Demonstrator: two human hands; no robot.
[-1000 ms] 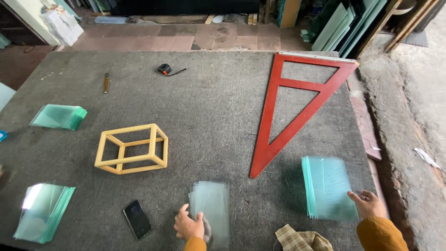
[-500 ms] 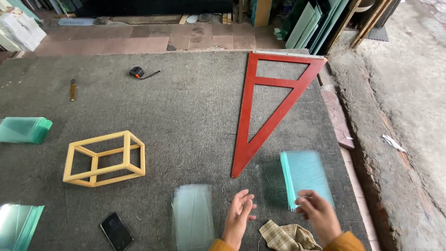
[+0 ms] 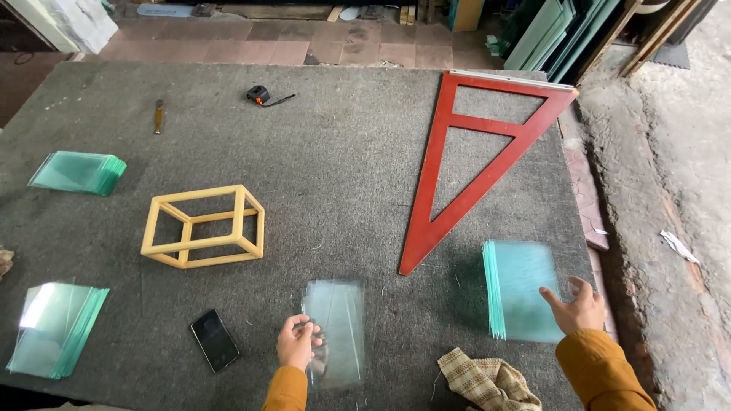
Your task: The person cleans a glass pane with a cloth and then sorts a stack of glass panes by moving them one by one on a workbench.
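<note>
The left hand (image 3: 298,340) rests its fingers on the left edge of a stack of glass panes (image 3: 336,332) lying flat near the table's front edge, long axis running away from the person. The right hand (image 3: 576,306), fingers spread, touches the near right corner of a second glass stack (image 3: 521,289), which lies the same way, just beside a red wooden triangle (image 3: 478,156). The table (image 3: 343,160) is covered in grey felt; beyond it is a brick floor with glass sheets leaning against the wall.
</note>
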